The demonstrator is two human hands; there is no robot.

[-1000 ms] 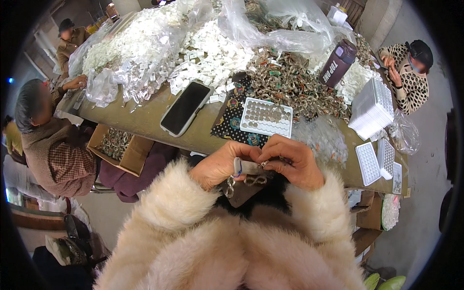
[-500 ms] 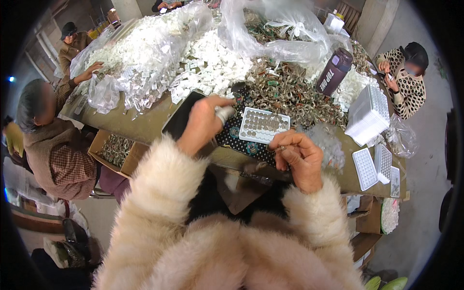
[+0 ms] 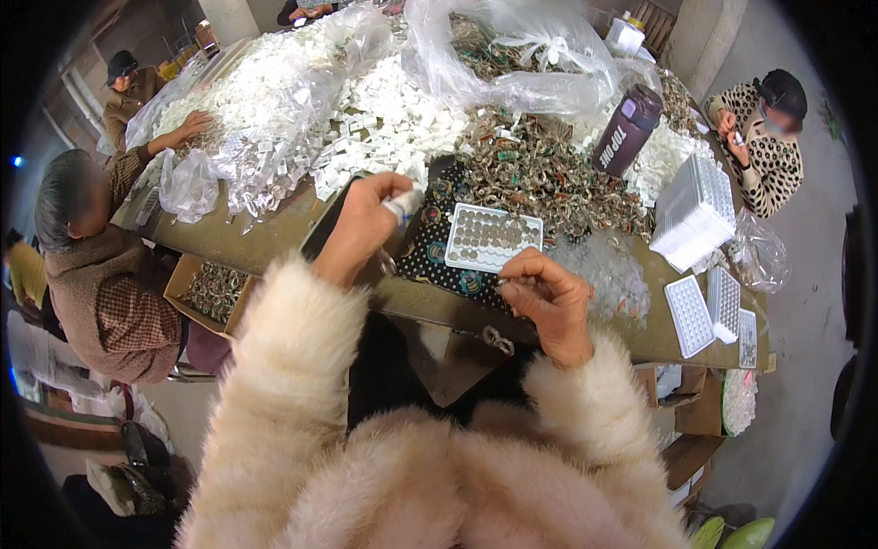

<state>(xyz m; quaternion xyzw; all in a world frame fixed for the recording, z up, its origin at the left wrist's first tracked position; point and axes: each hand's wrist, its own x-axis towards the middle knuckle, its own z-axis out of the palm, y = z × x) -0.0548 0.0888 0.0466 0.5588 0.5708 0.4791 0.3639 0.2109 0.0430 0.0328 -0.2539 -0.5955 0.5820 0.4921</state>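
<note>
My left hand [image 3: 358, 227] is closed, its fingers curled and a white wrap around one finger. What it grips, if anything, is hidden; a small metal bit [image 3: 388, 265] shows just below it. A white compartment tray [image 3: 474, 263], with small round grey discs in many of its pockets, lies on a black patterned cloth [image 3: 426, 249]. At the tray's near right corner is my right hand [image 3: 549, 300], thumb and fingers pinched together. Anything between those fingertips is too small to make out. A loose curled metal piece [image 3: 497, 339] appears below the table's near edge.
Behind the tray spreads a heap of metal pieces [image 3: 530, 178], with white plastic parts [image 3: 384, 128] heaped left of it. A dark purple bottle [image 3: 629, 133] and stacked white trays [image 3: 692, 215] stand right. Co-workers sit left and right. A cardboard box [image 3: 208, 291] holds metal pieces.
My left hand has drawn back a little to the left, away from the tray. My right hand has moved slightly left and down. A metal piece now shows below the table edge.
</note>
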